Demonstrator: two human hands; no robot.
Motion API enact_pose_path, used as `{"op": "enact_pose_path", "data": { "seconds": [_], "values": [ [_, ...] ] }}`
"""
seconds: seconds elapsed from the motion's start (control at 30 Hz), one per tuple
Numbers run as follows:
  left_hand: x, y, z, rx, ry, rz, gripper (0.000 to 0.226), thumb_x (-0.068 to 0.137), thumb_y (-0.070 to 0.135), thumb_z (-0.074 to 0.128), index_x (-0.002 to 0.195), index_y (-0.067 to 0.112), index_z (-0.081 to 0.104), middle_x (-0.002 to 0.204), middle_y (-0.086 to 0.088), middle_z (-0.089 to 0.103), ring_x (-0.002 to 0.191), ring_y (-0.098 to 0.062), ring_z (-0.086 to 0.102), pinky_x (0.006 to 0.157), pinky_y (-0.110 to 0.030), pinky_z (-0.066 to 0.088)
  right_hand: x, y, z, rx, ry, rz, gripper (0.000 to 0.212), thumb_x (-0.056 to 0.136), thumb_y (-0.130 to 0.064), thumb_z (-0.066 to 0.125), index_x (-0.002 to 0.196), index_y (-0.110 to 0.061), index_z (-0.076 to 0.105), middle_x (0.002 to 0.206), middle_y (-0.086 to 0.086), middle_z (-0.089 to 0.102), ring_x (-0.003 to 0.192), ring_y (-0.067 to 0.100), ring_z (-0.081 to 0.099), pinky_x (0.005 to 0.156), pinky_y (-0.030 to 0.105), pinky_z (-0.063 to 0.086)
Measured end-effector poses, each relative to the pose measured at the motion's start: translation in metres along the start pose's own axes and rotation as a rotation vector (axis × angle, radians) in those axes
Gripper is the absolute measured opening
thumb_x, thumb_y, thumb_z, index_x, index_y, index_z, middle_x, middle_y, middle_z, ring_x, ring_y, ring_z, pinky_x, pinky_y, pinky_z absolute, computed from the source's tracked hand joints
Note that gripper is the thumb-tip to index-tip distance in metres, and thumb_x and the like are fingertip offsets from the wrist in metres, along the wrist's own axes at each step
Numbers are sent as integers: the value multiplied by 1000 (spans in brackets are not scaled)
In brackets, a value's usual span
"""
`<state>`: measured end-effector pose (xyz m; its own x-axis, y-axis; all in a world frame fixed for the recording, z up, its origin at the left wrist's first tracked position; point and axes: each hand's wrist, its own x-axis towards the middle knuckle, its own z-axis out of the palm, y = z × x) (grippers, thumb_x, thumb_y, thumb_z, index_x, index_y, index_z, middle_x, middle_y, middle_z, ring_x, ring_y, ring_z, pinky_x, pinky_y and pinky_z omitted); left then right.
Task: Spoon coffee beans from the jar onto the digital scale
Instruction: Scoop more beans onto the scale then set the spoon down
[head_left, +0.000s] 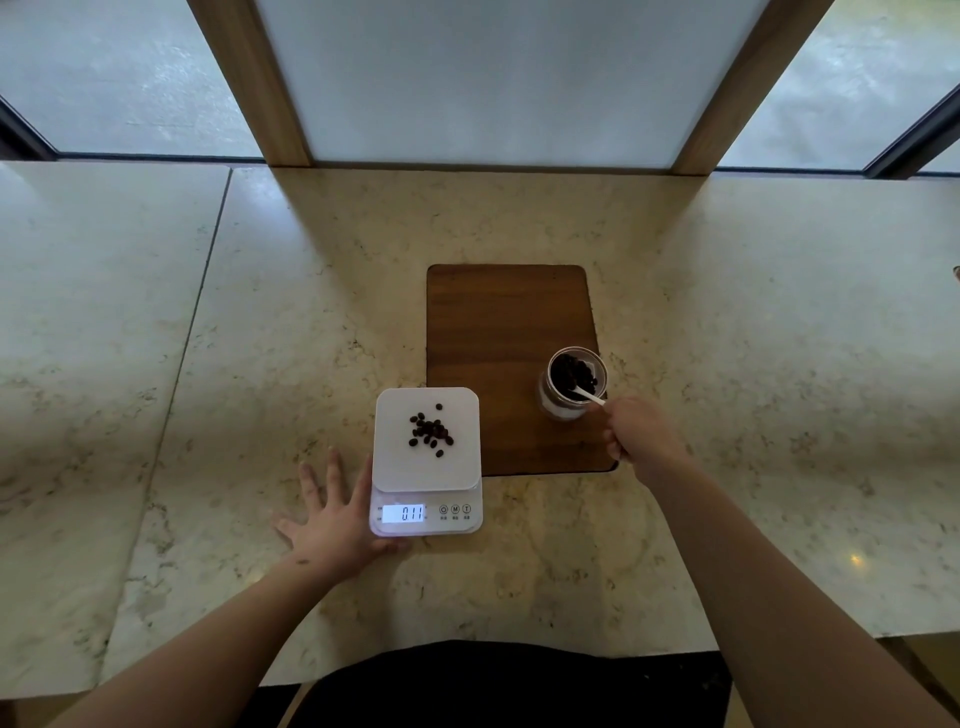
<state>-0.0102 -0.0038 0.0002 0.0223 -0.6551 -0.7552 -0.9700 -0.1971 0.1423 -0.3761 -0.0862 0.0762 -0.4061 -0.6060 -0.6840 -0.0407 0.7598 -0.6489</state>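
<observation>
A white digital scale (395, 467) sits on the marble counter, its lit display reading 0.11. A small pile of dark coffee beans (431, 430) lies on its platform. To the right, an open glass jar (551, 400) of beans stands on a brown wooden board (506, 322). My right hand (638, 431) is shut on the handle of a white spoon (589, 396), whose bowl dips into the beans inside the jar. My left hand (332, 525) lies flat on the counter with fingers spread, touching the scale's left front corner.
The marble counter (753, 364) stretches wide to both sides, with a seam (192, 332) on the left. A wood-framed frosted panel (488, 83) rises at the back edge. The counter's front edge runs close to my body.
</observation>
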Motion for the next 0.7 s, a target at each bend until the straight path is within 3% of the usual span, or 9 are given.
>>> {"op": "enact_pose_path", "data": {
  "seconds": [0.5, 0.7],
  "values": [
    [-1, 0, 0, 25, 2, 2, 140, 48, 110, 43, 141, 53, -44, 156, -5, -52, 137, -41, -51, 107, -89, -4, -11, 0, 2, 121, -5, 55, 29, 97, -11, 43, 82, -10, 67, 58, 2, 38, 47, 11, 35, 31, 16, 26],
    [0, 0, 0, 17, 0, 2, 139, 48, 109, 43, 146, 53, -39, 160, -5, -47, 142, -43, -46, 108, -89, 3, -12, 1, 2, 180, -16, 86, 22, 96, -10, 44, 89, -7, 65, 57, 0, 37, 42, 9, 36, 31, 17, 26]
  ]
}}
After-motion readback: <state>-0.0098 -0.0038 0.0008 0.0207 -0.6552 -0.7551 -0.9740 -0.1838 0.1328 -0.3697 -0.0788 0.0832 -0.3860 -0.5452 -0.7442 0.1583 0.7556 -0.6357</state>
